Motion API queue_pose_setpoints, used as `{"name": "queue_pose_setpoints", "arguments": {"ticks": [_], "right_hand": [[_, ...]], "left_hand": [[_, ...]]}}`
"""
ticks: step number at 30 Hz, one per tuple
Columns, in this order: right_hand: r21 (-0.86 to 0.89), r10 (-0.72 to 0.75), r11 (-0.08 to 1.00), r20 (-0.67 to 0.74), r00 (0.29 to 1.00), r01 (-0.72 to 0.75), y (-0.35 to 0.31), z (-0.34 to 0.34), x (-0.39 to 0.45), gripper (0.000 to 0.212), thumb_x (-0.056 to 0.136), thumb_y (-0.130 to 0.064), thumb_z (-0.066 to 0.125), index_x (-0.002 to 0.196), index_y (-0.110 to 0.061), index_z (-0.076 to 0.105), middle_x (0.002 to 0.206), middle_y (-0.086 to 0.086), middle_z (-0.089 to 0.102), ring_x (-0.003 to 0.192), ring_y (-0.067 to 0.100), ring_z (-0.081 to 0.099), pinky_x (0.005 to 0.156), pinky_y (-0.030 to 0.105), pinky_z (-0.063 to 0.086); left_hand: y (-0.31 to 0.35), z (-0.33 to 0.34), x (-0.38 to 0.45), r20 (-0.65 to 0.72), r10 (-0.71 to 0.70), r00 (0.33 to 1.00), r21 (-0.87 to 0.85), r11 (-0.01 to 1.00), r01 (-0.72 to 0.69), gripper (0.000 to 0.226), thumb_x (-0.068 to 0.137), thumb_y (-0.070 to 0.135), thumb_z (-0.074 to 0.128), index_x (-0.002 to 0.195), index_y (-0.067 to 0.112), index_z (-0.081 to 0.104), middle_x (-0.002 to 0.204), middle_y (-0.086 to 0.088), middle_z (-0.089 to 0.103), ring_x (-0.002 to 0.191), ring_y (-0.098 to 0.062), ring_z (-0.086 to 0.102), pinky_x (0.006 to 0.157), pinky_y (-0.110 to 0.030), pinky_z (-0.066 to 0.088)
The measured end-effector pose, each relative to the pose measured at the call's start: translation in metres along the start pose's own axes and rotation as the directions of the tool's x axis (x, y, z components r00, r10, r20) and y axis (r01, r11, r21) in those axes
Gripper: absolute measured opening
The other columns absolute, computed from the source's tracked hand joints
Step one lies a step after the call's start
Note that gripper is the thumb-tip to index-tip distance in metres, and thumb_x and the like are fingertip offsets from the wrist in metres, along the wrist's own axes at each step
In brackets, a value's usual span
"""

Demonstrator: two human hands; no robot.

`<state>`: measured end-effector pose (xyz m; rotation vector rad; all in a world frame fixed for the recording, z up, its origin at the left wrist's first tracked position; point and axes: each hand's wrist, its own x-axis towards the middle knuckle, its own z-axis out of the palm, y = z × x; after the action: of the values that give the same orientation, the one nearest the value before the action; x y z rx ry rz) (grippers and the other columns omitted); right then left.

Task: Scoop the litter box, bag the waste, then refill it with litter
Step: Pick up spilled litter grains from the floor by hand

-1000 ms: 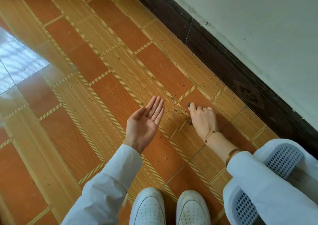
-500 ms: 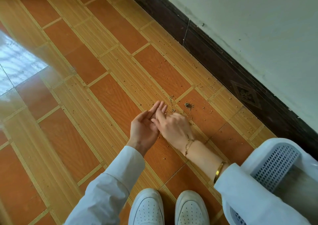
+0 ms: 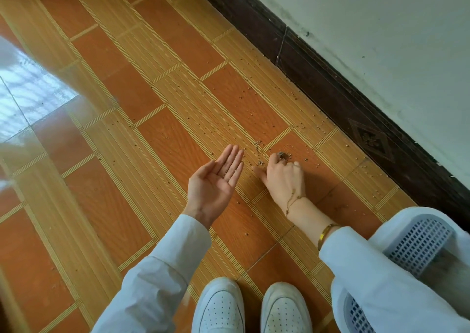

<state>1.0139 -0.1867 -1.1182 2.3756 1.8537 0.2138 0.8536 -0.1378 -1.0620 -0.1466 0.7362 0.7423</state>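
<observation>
No legible text, labels, brands, nos. or signs in view. The skirting board (image 3: pixel 370 139) carries a carved diamond ornament only; it has no lettering.

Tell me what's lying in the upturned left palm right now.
A few dark litter grains sit on the fingers of the open left hand; the palm itself looks bare. The right hand reaches down to a small clump of spilled litter on the floor; anything beneath its fingers is hidden.

head view: worn at head height | aimed forward and steeply down | tiled floor (image 3: pixel 157 139) seen close, skirting board (image 3: pixel 330 88) at upper right | only one view supplied
</observation>
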Motion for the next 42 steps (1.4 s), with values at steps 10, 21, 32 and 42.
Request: {"name": "queue_pose_setpoints", "arguments": {"ticks": [10, 21, 32, 42], "right_hand": [[-0.103, -0.146, 0.984, 0.005, 0.989, 0.146, -0.005, 0.002, 0.018, 0.017, 0.081, -0.02, 0.072, 0.072, -0.016, 0.057, 0.043, -0.009, 0.047, 0.034, 0.008, 0.045, 0.048, 0.023, 0.04], [0.321, -0.257, 0.893, -0.209, 0.943, 0.315, -0.032, -0.04, -0.005, 0.028, 0.099, -0.025, 0.044, 0.088, -0.008, 0.063, 0.05, -0.004, 0.057, 0.039, 0.01, 0.049, 0.05, 0.026, 0.051], [0.204, 0.151, 0.963, 0.137, 0.979, -0.177, 0.06, -0.019, 0.006, 0.054, 0.1, -0.052, 0.021, 0.103, -0.006, 0.049, 0.045, -0.006, 0.033, 0.037, 0.01, 0.025, 0.046, 0.023, 0.023], [0.001, -0.041, 0.999, 0.128, 0.991, 0.042, 0.047, -0.004, 0.019, 0.04, 0.097, -0.046, 0.033, 0.09, -0.012, 0.053, 0.046, -0.005, 0.036, 0.036, 0.014, 0.034, 0.049, 0.024, 0.031]], "left_hand": [[0.004, -0.004, -0.001, -0.014, 0.016, 1.0, 0.0, 1.0, -0.016, 0.044, 0.1, 0.014, 0.029, 0.135, -0.006, 0.049, 0.137, -0.021, 0.055, 0.128, -0.034, 0.053, 0.116, -0.041, 0.031], [-0.007, -0.005, 0.003, -0.052, 0.02, 0.998, 0.089, 0.996, -0.016, 0.046, 0.1, 0.017, 0.028, 0.132, -0.007, 0.051, 0.133, -0.02, 0.058, 0.126, -0.031, 0.055, 0.114, -0.038, 0.034], [-0.003, 0.003, 0.003, -0.023, -0.001, 1.0, 0.016, 1.0, 0.002, 0.045, 0.1, 0.013, 0.029, 0.134, -0.006, 0.05, 0.134, -0.021, 0.058, 0.126, -0.033, 0.055, 0.115, -0.041, 0.033], [-0.006, 0.005, 0.002, -0.016, -0.03, 0.999, 0.013, 0.999, 0.03, 0.045, 0.101, 0.014, 0.028, 0.134, -0.006, 0.049, 0.136, -0.02, 0.056, 0.127, -0.033, 0.053, 0.116, -0.04, 0.032]]}}
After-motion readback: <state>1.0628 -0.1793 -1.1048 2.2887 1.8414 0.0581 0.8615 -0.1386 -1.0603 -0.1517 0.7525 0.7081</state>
